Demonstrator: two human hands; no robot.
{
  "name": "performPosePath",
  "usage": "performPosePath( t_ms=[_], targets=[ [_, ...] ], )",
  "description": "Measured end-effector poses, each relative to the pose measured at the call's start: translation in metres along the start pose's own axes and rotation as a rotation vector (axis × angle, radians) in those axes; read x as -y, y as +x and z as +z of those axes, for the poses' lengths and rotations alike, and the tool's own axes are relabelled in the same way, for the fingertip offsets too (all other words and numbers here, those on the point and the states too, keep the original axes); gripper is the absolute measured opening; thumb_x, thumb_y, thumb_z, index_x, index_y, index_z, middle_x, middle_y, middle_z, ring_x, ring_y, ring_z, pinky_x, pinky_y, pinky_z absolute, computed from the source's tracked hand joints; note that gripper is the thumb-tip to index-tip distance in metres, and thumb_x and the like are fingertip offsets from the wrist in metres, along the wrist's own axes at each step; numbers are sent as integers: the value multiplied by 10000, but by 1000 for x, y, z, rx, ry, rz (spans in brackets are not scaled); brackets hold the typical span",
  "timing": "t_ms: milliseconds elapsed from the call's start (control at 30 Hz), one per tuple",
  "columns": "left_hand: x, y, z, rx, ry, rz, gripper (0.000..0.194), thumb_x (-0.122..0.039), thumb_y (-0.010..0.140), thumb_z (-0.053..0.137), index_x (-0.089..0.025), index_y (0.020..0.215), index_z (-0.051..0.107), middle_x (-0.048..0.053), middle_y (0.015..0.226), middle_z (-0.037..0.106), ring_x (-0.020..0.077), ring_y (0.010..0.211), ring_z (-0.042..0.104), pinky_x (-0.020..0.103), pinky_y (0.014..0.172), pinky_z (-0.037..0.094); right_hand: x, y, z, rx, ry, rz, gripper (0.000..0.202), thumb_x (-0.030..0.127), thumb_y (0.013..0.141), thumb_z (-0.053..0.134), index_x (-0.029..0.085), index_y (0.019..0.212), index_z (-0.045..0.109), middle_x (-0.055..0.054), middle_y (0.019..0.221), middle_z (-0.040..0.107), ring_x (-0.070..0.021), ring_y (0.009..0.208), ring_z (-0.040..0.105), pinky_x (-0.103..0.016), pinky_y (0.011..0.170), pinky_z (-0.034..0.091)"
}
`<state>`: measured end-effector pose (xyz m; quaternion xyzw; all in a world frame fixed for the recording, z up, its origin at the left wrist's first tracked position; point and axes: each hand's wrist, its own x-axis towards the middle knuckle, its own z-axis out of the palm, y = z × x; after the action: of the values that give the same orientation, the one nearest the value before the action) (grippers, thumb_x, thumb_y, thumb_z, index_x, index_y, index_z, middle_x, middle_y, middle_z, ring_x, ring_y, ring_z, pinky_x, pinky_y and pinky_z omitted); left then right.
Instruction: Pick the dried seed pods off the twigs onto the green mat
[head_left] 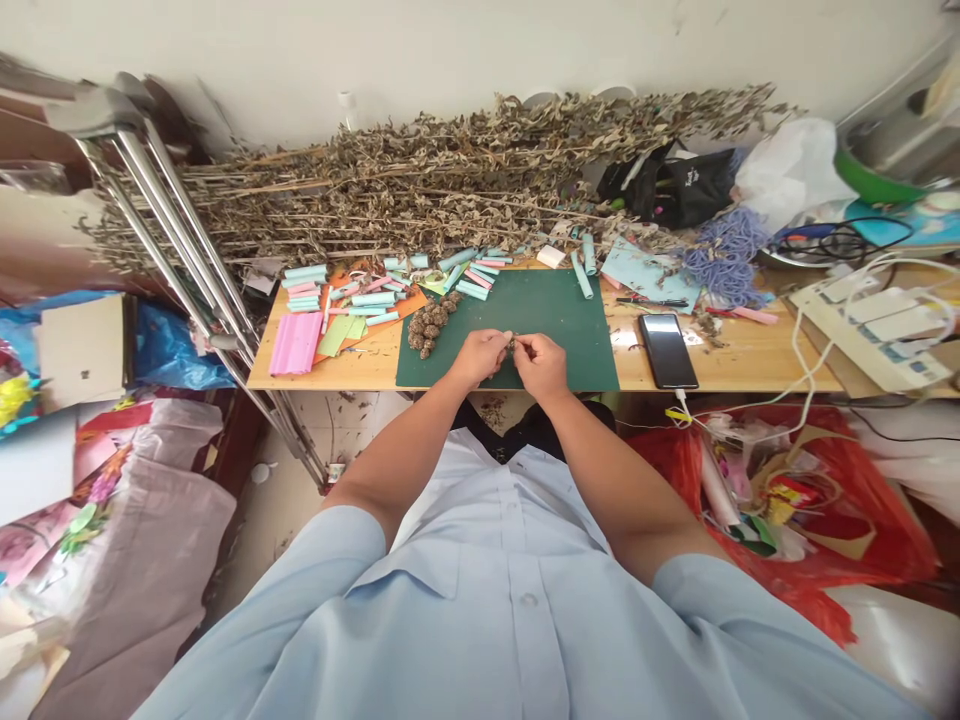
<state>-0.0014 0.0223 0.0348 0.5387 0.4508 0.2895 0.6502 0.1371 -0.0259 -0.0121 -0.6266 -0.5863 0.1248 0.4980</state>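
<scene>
Fingers of both hands (511, 358) pinch a small brown piece (513, 344); uneven pulling could crumble it over the green mat (547, 310).

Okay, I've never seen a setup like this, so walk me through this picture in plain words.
There is no machine here: a person works with two bare hands. The one picture comes from a camera worn on their head, looking forward and down past a light blue shirt.

The left hand and right hand meet over a dark green mat, apparently pinching a small brownish bit, too small to identify.

The mat lies on a wooden table. On its left side sits a heap of knobbly brown clumps, with rolled colored paper nearby. Behind are dried stalks; to the right, a phone with a white cable plugged in.
</scene>
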Motion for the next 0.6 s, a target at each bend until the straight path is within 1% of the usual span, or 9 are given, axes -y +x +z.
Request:
performPosePath(
  t_ms=[133, 200, 267, 333, 400, 467, 533, 600],
  targets=[
    [0, -3, -1, -33, 96, 12, 197, -292, 835, 619, -183, 690, 542, -46, 485, 439, 72, 371, 387, 212, 394, 260, 2, 0, -1, 11, 26, -2, 194, 331, 927, 559, 220, 883, 711, -68, 867, 723, -207, 769, 662, -362, 773, 559],
    [0, -3, -2, -33, 95, 12, 195, -268, 834, 614, -182, 680, 531, -48, 481, 436, 69, 369, 384, 206, 394, 255, 3, 0, -3, 33, 55, 23, 201, 354, 927, 566, 214, 876, 701, -69, 866, 720, -206, 757, 662, -360, 759, 558],
    [1, -3, -3, -3, 70, 25, 205, -252, 840, 607, -181, 669, 519, -51, 483, 427, 65, 372, 378, 202, 394, 253, 5, 2, -5, 74, 105, 74, 211, 380, 924, 580, 208, 867, 689, -51, 803, 707, -193, 697, 651, -350, 734, 552],
    [1, -3, -5, 32, 29, 33, 214, -246, 849, 606, -177, 666, 519, -55, 482, 417, 60, 372, 368, 198, 393, 252, 6, 4, -8, 110, 170, 155, 221, 399, 921, 590, 203, 875, 682, -15, 693, 673, -170, 606, 621, -328, 687, 538],
    [1, -3, -5, 52, -34, 26, 190, -239, 858, 605, -170, 692, 544, -60, 487, 419, 54, 366, 349, 196, 389, 247, 7, 6, -9, 107, 221, 249, 239, 416, 925, 584, 200, 912, 686, 17, 612, 639, -150, 532, 582, -299, 620, 513],
    [0, -3, -5, 52, -81, 14, 164, -230, 863, 604, -164, 719, 564, -61, 492, 427, 50, 359, 336, 193, 382, 239, 7, 7, -9, 75, 233, 299, 253, 420, 927, 580, 197, 948, 698, 24, 597, 634, -144, 511, 570, -284, 583, 496],
    [-1, -2, -4, 33, -89, 5, 156, -223, 860, 612, -159, 723, 573, -59, 494, 437, 49, 355, 343, 191, 379, 237, 7, 6, -8, 56, 205, 249, 243, 403, 927, 587, 198, 940, 716, 5, 661, 669, -148, 548, 601, -294, 618, 517],
    [-1, -2, -2, 0, -83, -3, 154, -221, 856, 622, -156, 723, 579, -58, 493, 442, 50, 355, 357, 189, 379, 241, 8, 5, -7, 57, 166, 136, 229, 376, 942, 578, 206, 928, 732, -21, 768, 708, -154, 609, 639, -319, 698, 544]
  ],
)
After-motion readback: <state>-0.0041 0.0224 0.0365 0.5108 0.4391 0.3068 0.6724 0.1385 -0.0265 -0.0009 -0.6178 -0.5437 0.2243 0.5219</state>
